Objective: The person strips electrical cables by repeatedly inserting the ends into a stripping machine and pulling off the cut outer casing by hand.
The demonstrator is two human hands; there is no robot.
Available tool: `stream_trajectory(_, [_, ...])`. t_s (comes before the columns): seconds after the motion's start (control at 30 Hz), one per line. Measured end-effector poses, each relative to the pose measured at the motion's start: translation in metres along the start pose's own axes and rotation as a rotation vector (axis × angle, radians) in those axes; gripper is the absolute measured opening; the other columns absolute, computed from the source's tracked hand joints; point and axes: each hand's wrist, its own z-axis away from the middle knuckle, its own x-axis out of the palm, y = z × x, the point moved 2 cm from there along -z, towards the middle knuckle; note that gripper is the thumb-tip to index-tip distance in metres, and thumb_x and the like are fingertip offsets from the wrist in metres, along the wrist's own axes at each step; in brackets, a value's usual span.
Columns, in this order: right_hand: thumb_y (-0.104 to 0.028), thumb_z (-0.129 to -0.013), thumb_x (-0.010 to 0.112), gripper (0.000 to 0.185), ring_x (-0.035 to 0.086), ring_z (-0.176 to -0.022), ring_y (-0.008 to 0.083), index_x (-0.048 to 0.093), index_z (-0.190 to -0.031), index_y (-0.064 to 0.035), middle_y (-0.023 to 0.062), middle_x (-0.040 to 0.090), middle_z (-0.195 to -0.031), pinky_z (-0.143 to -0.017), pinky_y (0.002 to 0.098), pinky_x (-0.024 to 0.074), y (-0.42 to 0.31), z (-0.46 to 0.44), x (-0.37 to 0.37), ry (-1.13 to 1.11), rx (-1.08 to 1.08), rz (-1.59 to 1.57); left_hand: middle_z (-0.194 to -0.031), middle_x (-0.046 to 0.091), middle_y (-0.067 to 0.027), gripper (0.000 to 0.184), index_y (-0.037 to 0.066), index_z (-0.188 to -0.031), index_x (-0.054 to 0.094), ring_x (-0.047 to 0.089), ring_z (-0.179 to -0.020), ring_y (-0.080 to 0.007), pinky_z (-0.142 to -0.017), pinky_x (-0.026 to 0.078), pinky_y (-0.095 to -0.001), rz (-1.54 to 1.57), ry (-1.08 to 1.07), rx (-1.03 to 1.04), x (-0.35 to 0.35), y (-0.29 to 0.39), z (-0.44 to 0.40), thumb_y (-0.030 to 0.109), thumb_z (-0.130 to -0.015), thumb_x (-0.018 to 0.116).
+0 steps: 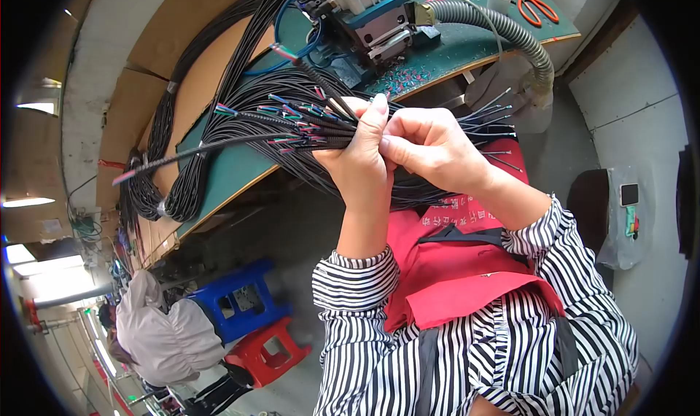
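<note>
My left hand (357,142) is wrapped round a bundle of black cables (321,124), its thumb pointing up. Thin red, blue, green and white wires stick out of the cable ends on the left side of the fist. A few cables reach farther out than the others, one of them far to the left. Right beside it, my right hand (437,150) is closed in a pinch against the left fingers. What lies between its fingertips is too small or hidden to make out. More cable ends (496,113) fan out behind the right hand, above my red apron (467,270).
A metal machine (375,22) with a ribbed grey hose (503,33) stands on the green bench (233,161), amid coloured scraps (405,80). Coiled black cables (182,175) lie left. Orange-handled scissors (538,9) rest at the back. A blue stool (244,299) and another person (164,328) are lower left.
</note>
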Motion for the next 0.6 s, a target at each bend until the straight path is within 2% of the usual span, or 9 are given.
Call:
stream_trajectory(0.13, [-0.015, -0.084, 0.057, 0.015, 0.042, -0.049, 0.0007, 0.056, -0.075, -0.0028, -0.0002, 0.055, -0.062, -0.042, 0.0155, 0.0309, -0.008, 0.003, -0.002, 0.037, 0.146, -0.169, -0.066, 0.049, -0.0013, 0.012, 0.002, -0.067, 0.053, 0.046, -0.061, -0.0080, -0.058, 0.036, -0.0202, -0.020, 0.031, -0.015, 0.001, 0.005, -0.003, -0.007, -0.073, 0.059])
stream_trajectory(0.17, [-0.015, -0.084, 0.058, 0.015, 0.042, -0.048, 0.0005, 0.056, -0.075, -0.0032, 0.0000, 0.056, -0.063, -0.041, 0.0154, 0.0299, -0.010, 0.003, -0.004, 0.056, 0.180, -0.196, -0.066, 0.053, -0.0005, 0.007, 0.000, -0.073, 0.057, 0.045, -0.058, -0.0062, -0.054, 0.035, -0.0191, -0.023, 0.010, 0.056, 0.000, 0.004, -0.008, 0.000, -0.076, 0.063])
stream_trajectory(0.2, [-0.016, -0.083, 0.059, 0.016, 0.039, -0.045, 0.0003, 0.056, -0.074, -0.0035, -0.0004, 0.055, -0.061, -0.038, 0.0151, 0.0279, -0.009, 0.000, -0.007, 0.108, 0.208, -0.187, -0.066, 0.053, -0.0005, 0.007, 0.000, -0.073, 0.057, 0.045, -0.058, -0.0062, -0.054, 0.035, -0.0191, -0.018, 0.005, 0.056, 0.000, 0.004, -0.009, 0.000, -0.076, 0.063])
stream_trajectory(0.27, [-0.018, -0.081, 0.061, 0.016, 0.037, -0.043, 0.0006, 0.056, -0.073, -0.0040, -0.0008, 0.053, -0.058, -0.038, 0.0153, 0.0269, -0.001, -0.008, -0.020, 0.206, 0.274, -0.253, -0.065, 0.052, -0.0013, 0.008, -0.002, -0.075, 0.058, 0.045, -0.058, -0.0065, -0.054, 0.036, -0.0193, 0.041, 0.131, -0.004, -0.001, 0.004, -0.010, 0.003, -0.078, 0.063])
stream_trajectory(0.3, [-0.018, -0.079, 0.061, 0.017, 0.037, -0.043, 0.0012, 0.056, -0.071, -0.0042, -0.0004, 0.052, -0.057, -0.037, 0.0154, 0.0263, 0.003, -0.014, -0.025, 0.243, 0.286, -0.222, -0.071, 0.053, -0.0025, 0.009, -0.003, -0.083, 0.058, 0.047, -0.063, -0.0069, -0.058, 0.037, -0.0187, -0.003, 0.107, 0.012, -0.005, 0.004, -0.011, 0.004, -0.080, 0.060])
stream_trajectory(0.5, [-0.017, -0.077, 0.063, 0.018, 0.037, -0.041, 0.0026, 0.056, -0.067, -0.0034, 0.0017, 0.053, -0.057, -0.036, 0.0161, 0.0254, 0.028, -0.046, -0.050, 0.330, 0.277, -0.279, -0.075, 0.051, -0.0068, 0.011, -0.005, -0.090, 0.053, 0.046, -0.068, -0.0109, -0.066, 0.040, -0.0231, 0.034, 0.056, 0.087, -0.010, -0.003, -0.010, -0.003, -0.079, 0.054])
stream_trajectory(0.6, [-0.015, -0.075, 0.065, 0.017, 0.040, -0.042, 0.0040, 0.058, -0.066, -0.0019, 0.0028, 0.054, -0.058, -0.037, 0.0170, 0.0280, 0.036, -0.060, -0.058, 0.330, 0.289, -0.192, -0.075, 0.051, -0.0066, 0.012, -0.004, -0.089, 0.053, 0.048, -0.069, -0.0120, -0.071, 0.043, -0.0262, 0.118, 0.006, 0.065, -0.008, 0.000, -0.007, -0.005, -0.078, 0.053])
